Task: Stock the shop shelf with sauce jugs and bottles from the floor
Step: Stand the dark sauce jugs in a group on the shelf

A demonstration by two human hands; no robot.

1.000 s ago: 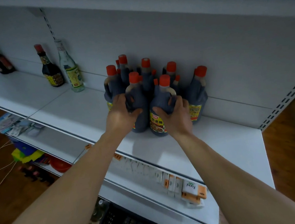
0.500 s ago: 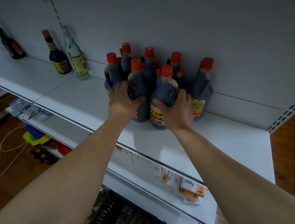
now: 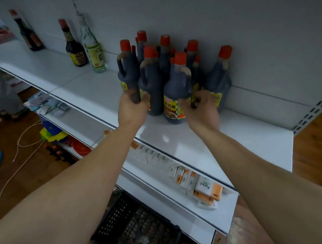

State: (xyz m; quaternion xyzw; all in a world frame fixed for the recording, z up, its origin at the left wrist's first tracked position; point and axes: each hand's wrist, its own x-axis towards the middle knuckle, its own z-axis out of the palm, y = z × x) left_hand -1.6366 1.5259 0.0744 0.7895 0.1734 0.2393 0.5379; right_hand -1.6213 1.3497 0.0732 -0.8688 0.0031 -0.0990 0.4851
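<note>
Head view: a cluster of red-capped sauce jugs (image 3: 165, 59) stands on the white shelf (image 3: 235, 140), right of its middle and close to the back panel. The left hand (image 3: 133, 110) grips the base of the leftmost jug (image 3: 129, 72), its fingers wrapped round it. The right hand (image 3: 202, 110) holds the front jug (image 3: 176, 89), thumb on the label and fingers (image 3: 194, 102) curled at its right side. Whether either jug is off the shelf is unclear. Further left along the back edge, a dark bottle (image 3: 74, 49) and a clear bottle (image 3: 93, 50) stand side by side. A black crate (image 3: 135, 235) sits on the floor below.
</note>
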